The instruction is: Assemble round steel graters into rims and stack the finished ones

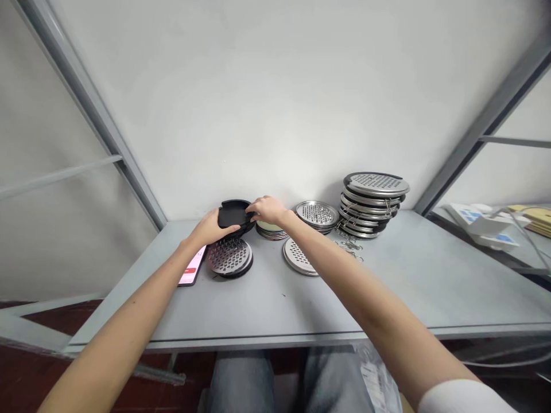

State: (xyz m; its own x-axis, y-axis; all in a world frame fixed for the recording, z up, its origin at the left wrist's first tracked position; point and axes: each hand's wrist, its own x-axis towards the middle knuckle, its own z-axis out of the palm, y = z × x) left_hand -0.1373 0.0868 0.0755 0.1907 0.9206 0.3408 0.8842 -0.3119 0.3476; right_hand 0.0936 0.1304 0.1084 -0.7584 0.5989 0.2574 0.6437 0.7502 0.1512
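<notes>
At the back left of the table, my left hand (210, 227) closes on the left side of a black round tray (233, 215), its thumb lying along the near edge. From the other side my right hand (267, 209) grips the tray's rim with curled fingers. The black tray appears to be on top of other black pieces, though the hands partly hide them. Just in front lies a round metal grater plate (229, 256) on a dark base. Below my right wrist sits a short stack of discs (272, 232), the top one yellowish.
Farther right are a stack of grater discs (317, 214), a flat grater disc (298, 256) partly behind my forearm, and a tall pile of black-rimmed graters (373, 201). Small metal rings (352, 245) lie nearby. A phone (192, 269) rests left. Grey frame posts (140, 183) flank the table.
</notes>
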